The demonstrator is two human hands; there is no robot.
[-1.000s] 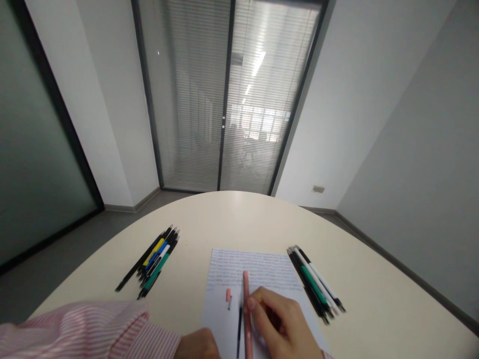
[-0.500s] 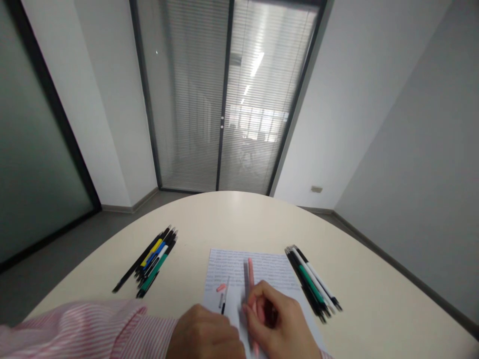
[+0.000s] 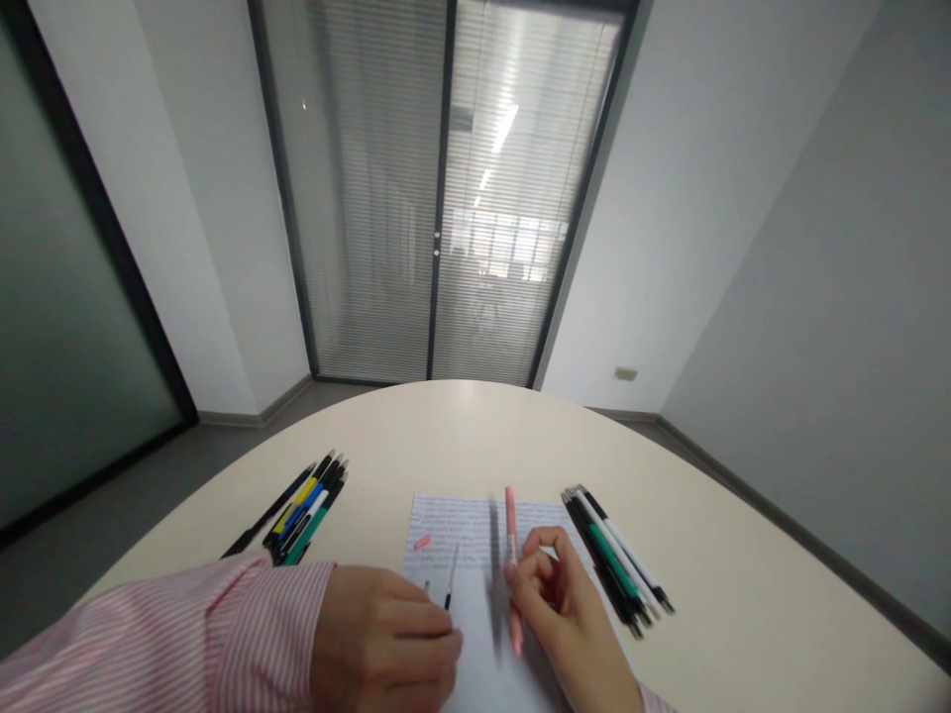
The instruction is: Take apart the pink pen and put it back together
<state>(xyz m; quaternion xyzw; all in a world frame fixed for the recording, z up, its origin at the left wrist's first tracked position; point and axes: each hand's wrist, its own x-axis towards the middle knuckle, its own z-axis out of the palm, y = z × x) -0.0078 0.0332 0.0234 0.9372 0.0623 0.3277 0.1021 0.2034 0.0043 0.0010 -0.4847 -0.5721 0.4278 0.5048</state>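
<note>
My right hand pinches a pink pen barrel between thumb and fingers, tilted upright above a sheet of paper with handwritten lines at its top. My left hand is over the paper's left side, palm down with fingers curled. A thin pen refill, clear with a black end, meets its fingertips; whether they grip it is hidden. Beyond that hand a short pink pen piece lies on the paper. A tiny part, too small to name, shows by the knuckles.
On the round cream table, a bunch of pens in black, yellow, blue, white and green lies at the left, partly behind my sleeve. Another group of black, green and white pens lies right of the paper. A glass door with blinds stands beyond.
My left hand has moved up and left, its fingers now by the refill. The pink barrel has risen in my right hand. The short pink piece lies farther up and left.
</note>
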